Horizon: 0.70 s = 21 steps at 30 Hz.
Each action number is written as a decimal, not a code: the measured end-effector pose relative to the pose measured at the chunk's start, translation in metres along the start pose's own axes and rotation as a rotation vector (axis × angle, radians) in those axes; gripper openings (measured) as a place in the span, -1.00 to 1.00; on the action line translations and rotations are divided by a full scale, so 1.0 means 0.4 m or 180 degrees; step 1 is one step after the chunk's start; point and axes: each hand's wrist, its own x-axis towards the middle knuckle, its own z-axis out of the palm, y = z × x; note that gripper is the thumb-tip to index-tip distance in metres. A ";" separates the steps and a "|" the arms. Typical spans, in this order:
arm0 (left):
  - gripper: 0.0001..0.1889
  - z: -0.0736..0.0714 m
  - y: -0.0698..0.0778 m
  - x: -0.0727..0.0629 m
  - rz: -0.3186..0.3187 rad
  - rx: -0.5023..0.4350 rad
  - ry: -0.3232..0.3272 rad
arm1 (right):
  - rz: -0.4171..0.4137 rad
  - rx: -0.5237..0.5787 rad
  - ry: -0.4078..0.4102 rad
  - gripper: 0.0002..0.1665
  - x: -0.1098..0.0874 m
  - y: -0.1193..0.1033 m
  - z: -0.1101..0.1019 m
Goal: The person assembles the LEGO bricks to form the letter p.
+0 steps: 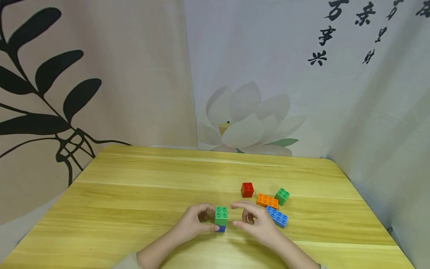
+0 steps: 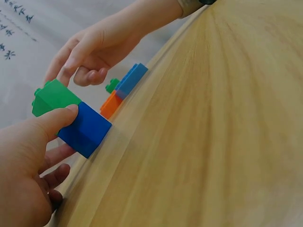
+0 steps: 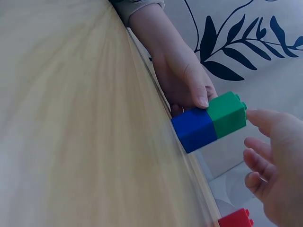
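A green toy building brick [image 1: 221, 215] sits on top of a dark blue brick [image 2: 87, 129], the two forming a short upright stack on the table. My left hand [image 1: 196, 222] grips this stack from the left, its thumb at the seam where green meets blue and its fingers round the far side. To the right of the stack is my right hand [image 1: 255, 221], thumb and index finger spread apart, other fingers loosely bent, holding nothing. In the right wrist view its index fingertip appears close to the green brick's studs.
Beyond my right hand lie an orange brick [image 1: 267, 200], a lighter blue brick [image 1: 277, 216] and another green brick [image 1: 282, 195], grouped closely. A red brick [image 1: 247, 189] stands left of them. The wooden table [image 1: 141, 186] ends at a printed curtain [image 1: 151, 74].
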 end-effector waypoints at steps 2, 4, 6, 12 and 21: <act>-0.59 0.000 0.001 -0.001 -0.0021 0.0036 0.0008 | -0.0004 -0.0058 0.0050 -0.51 -0.008 0.012 -0.005; -0.59 0.000 0.007 -0.002 -0.0041 0.0065 0.0014 | -0.0012 -0.0122 0.0095 -0.51 -0.017 0.022 -0.012; -0.60 0.000 0.018 -0.005 -0.0052 0.0064 0.0019 | -0.0053 -0.0155 0.0146 -0.52 -0.024 0.030 -0.021; -0.61 0.000 0.033 -0.008 -0.0054 -0.0035 0.0004 | -0.0189 -0.0158 0.0283 -0.50 -0.049 0.067 -0.052; -0.61 0.003 0.008 0.000 -0.0070 -0.0033 -0.0009 | -0.0021 -0.0225 0.0373 -0.49 -0.088 0.124 -0.100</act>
